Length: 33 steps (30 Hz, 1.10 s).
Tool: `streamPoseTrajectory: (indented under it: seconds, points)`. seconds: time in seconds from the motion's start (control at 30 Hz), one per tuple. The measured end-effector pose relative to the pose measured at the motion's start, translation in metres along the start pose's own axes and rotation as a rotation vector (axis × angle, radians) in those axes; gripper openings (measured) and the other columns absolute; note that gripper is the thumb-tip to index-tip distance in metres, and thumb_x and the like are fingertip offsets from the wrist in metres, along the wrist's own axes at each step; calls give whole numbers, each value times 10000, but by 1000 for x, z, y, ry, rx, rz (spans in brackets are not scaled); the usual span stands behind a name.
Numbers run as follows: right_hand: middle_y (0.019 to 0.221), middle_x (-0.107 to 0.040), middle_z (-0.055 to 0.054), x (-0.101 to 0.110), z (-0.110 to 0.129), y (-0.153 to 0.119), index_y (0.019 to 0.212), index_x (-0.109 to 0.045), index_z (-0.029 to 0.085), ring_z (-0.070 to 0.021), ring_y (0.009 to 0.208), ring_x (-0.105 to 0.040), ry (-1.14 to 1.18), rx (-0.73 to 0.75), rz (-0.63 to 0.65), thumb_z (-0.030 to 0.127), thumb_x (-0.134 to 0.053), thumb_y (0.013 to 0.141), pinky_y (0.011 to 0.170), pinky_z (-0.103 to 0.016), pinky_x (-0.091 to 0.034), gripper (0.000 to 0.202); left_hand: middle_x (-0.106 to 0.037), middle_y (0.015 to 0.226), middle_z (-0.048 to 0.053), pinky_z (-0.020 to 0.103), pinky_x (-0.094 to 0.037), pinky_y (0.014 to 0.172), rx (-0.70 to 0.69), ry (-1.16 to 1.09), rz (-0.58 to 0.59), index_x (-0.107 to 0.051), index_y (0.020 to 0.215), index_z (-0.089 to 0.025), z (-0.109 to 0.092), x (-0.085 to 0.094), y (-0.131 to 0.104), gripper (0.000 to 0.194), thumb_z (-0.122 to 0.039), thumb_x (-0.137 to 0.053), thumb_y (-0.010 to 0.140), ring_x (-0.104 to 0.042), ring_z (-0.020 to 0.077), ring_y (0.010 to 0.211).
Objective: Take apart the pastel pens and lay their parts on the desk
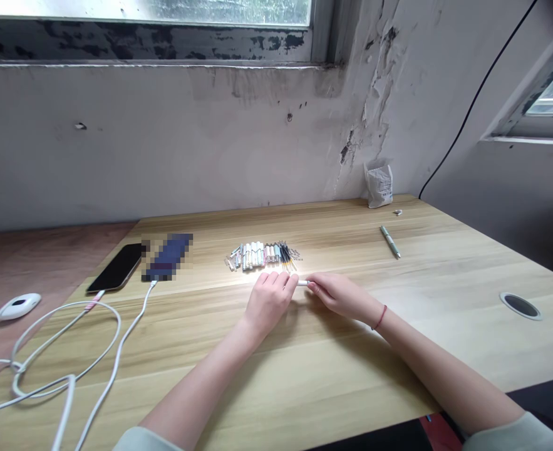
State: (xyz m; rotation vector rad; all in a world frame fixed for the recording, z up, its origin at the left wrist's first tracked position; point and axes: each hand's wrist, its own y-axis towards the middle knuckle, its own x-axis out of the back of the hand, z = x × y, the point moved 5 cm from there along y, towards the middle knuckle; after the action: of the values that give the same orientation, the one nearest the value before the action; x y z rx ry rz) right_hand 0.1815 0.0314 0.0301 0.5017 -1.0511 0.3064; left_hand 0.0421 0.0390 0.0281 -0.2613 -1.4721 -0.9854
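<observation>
Between my two hands is a slim white pen part (303, 284), held level just above or on the table. My left hand (271, 297) is closed around its left end, with the fingers covering most of it. The fingertips of my right hand (327, 291) pinch its right end. Right beyond my left hand lie rows of pen parts: white patterned barrels (253, 255), short coloured grip sections (272, 252), thin dark refills (287, 257) with orange-yellow ends, and small clear pieces (232, 260) at the left.
A whole green-and-white pen (390, 242) lies to the right, below a crumpled white bag (379, 183) by the wall. On the left are a black phone (117, 268), a pixelated blue device (169, 257), looped white cables (119, 351) and a white oval gadget (19, 306). A round cable hole (520, 306) sits far right.
</observation>
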Motion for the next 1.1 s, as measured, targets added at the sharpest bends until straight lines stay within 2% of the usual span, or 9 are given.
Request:
streamPoseTrajectory:
  seconds: [0.1,0.23,0.47,0.57,0.63,0.73,0.87,1.0,1.1]
  points:
    - [681,-570,-14,-3,-2,0,772,-536,180,-136,599,-492,70,8,15,197,-361,928,562,-240,-376,235,-574,800,73,328,-371,667,-7,-23,10,-532,957,-174,-4,-3,1,211,-192,-323,936,-535,209,752]
    - [724,-538,-32,3,-3,0,827,-557,175,-147,654,-463,-20,104,-138,126,-362,899,592,-243,-354,214,-591,743,68,293,-380,588,104,-127,60,-531,870,-168,-4,-5,1,313,-324,-274,957,-547,183,651]
    - [840,-587,-62,4,7,-2,927,-576,190,-171,733,-453,-194,282,-181,49,-321,881,703,-293,-365,296,-643,760,4,255,-421,601,209,-609,266,-543,870,-221,7,-1,-2,385,-378,-204,962,-607,162,690]
    - [955,-609,-80,9,4,-1,1034,-552,184,-185,829,-517,-63,174,-201,234,-433,912,738,-303,-397,177,-648,783,5,249,-402,572,196,-492,207,-510,1041,-233,14,0,-3,315,-432,-287,942,-605,168,677]
    - [847,-622,-57,9,-3,0,958,-572,180,-168,747,-543,51,55,-171,319,-423,923,671,-282,-410,207,-657,844,10,241,-389,562,175,-386,162,-492,1091,-249,16,-1,-4,292,-437,-336,930,-607,167,695]
    - [706,-591,-15,9,-10,0,824,-572,183,-131,622,-521,223,-27,-145,312,-383,933,577,-243,-399,253,-652,846,16,240,-377,546,154,-265,155,-522,1012,-242,16,-5,-4,257,-402,-336,938,-596,162,675]
    - [877,-604,-41,9,-14,0,975,-552,181,-134,707,-541,369,-55,-178,369,-541,845,607,-243,-435,229,-627,823,32,262,-409,606,104,-249,120,-534,911,-199,11,-5,-3,256,-326,-315,950,-581,167,720]
    - [612,-556,3,2,-18,0,751,-578,160,-119,558,-498,390,-172,-41,404,-370,924,546,-246,-392,365,-619,873,63,291,-439,720,41,-278,68,-548,904,-169,7,-4,-3,257,-260,-312,951,-574,180,822]
    - [750,-603,-28,5,-15,1,815,-583,170,-135,650,-531,400,-107,-101,368,-454,888,584,-251,-413,247,-618,880,66,289,-450,715,56,-307,79,-554,996,-161,8,-5,-3,260,-248,-314,949,-577,178,818]
